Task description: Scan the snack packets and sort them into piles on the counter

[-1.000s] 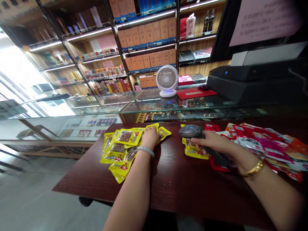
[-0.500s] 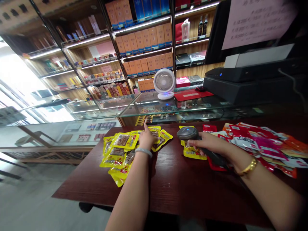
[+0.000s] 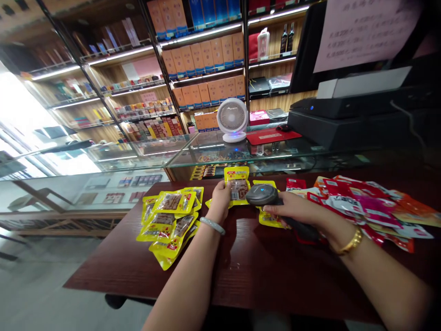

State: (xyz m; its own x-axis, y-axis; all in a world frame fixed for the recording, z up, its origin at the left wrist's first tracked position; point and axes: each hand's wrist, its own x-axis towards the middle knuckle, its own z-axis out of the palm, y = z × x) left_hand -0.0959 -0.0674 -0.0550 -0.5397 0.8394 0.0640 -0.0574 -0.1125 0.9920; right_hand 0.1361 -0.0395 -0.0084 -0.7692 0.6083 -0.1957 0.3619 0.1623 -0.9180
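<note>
My left hand (image 3: 221,197) grips a yellow snack packet (image 3: 238,185) by its left edge and holds it upright, with its clear window and a barcode label facing me. In my right hand (image 3: 292,209) is a dark grey barcode scanner (image 3: 263,194), its head close to the packet's right side. Left of my left hand lies a pile of similar yellow snack packets (image 3: 168,220). Another yellow packet (image 3: 270,219) rests on the table beneath the scanner. Part of one more yellow packet shows behind my left hand.
Red, pink and orange packets (image 3: 365,202) are heaped to the right on the dark wooden table (image 3: 241,276). Behind it stands a glass counter (image 3: 206,149) with a white fan (image 3: 232,117), a red mat (image 3: 274,136) and a black machine (image 3: 330,124).
My left hand has taken a yellow packet from the table and raised it upright, moving slightly right to the scanner. My right hand still holds the scanner in nearly the same place.
</note>
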